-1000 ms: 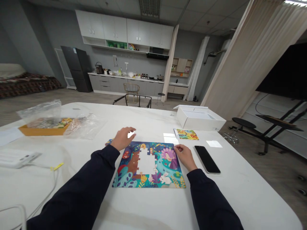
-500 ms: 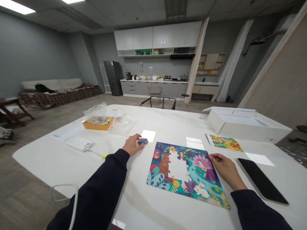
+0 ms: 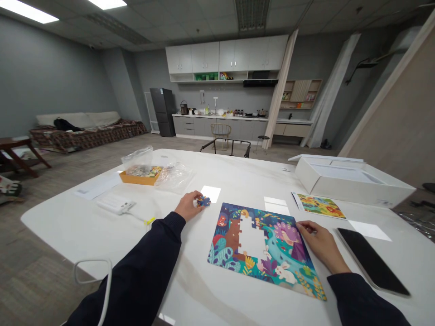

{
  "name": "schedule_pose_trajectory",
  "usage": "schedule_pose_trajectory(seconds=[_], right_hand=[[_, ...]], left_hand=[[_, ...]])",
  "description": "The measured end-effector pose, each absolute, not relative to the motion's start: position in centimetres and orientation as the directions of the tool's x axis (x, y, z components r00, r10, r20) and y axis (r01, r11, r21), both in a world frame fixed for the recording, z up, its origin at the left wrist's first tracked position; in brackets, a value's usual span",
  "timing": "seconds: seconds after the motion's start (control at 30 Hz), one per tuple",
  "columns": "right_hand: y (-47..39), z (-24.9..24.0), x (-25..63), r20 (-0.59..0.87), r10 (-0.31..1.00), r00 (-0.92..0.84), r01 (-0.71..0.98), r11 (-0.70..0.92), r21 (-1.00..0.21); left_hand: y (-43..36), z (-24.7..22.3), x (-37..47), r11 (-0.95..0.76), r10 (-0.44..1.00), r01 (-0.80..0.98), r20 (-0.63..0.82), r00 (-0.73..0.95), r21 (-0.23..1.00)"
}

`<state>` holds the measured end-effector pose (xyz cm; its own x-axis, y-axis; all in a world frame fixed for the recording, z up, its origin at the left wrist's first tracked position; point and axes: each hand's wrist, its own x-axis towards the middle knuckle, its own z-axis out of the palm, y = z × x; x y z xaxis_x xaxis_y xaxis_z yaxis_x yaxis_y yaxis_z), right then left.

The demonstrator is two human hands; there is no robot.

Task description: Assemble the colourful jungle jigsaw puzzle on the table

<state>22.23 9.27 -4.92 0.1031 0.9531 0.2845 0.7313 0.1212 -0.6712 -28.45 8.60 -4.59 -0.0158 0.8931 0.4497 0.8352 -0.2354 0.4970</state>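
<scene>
A colourful jigsaw puzzle (image 3: 288,253) of forest animals lies flat on the white table, with a gap of bare tabletop inside its left half. Left of the puzzle, my left hand (image 3: 188,206) is closed on a small blue and yellow group of puzzle pieces (image 3: 204,201), held just above or on the table; I cannot tell which. My right hand (image 3: 316,237) rests at the puzzle's right edge, its thumb and forefinger close together by the upper right corner. Whether anything sits between those fingertips is too small to make out.
An orange box tray (image 3: 139,177) of loose pieces and a clear plastic bag (image 3: 176,176) are at the back left, near a white power bank (image 3: 115,205). On the right lie a picture card (image 3: 319,205), a phone (image 3: 372,260) and a white box (image 3: 350,179).
The view has shifted slightly. Both hands stay in nearly the same places, the left still with the puzzle pieces, the right still at the puzzle's edge.
</scene>
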Motion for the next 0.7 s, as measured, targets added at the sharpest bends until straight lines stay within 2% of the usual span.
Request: schedule_pose_trajectory(seconds=[0.37, 0.47, 0.53, 0.57, 0.6, 0.63, 0.7], right_hand=[[9.1, -4.7, 22.0, 0.294, 0.95, 0.109, 0.703, 0.135, -0.698], [7.7, -1.7, 20.4, 0.418, 0.885, 0.206, 0.65, 0.195, -0.734], [4.9, 1.9, 18.1, 0.537, 0.804, 0.254, 0.598, 0.305, -0.741], [2.8, 4.0, 16.6, 0.586, 0.79, 0.18, 0.539, 0.419, -0.73], [0.4, 6.2, 14.9, 0.617, 0.787, 0.021, 0.463, 0.539, -0.703], [-2.2, 8.3, 13.0, 0.657, 0.729, -0.193, 0.354, 0.676, -0.647], [-7.4, 12.2, 9.4, 0.662, 0.456, -0.595, 0.089, 0.856, -0.51]], left_hand=[[7.8, -3.1, -25.9, -0.462, 0.759, 0.732, 0.65, 0.034, 0.501], [7.7, -2.9, -24.8, -0.478, 0.755, 0.719, 0.655, 0.043, 0.504], [7.7, -3.0, -24.4, -0.488, 0.751, 0.718, 0.657, 0.057, 0.496], [7.8, -3.1, -24.3, -0.493, 0.753, 0.718, 0.655, 0.068, 0.492], [7.8, -3.2, -24.2, -0.494, 0.758, 0.717, 0.647, 0.078, 0.492], [7.9, -3.3, -24.2, -0.488, 0.768, 0.717, 0.635, 0.082, 0.498], [7.9, -3.4, -24.4, -0.457, 0.792, 0.722, 0.607, 0.064, 0.52]])
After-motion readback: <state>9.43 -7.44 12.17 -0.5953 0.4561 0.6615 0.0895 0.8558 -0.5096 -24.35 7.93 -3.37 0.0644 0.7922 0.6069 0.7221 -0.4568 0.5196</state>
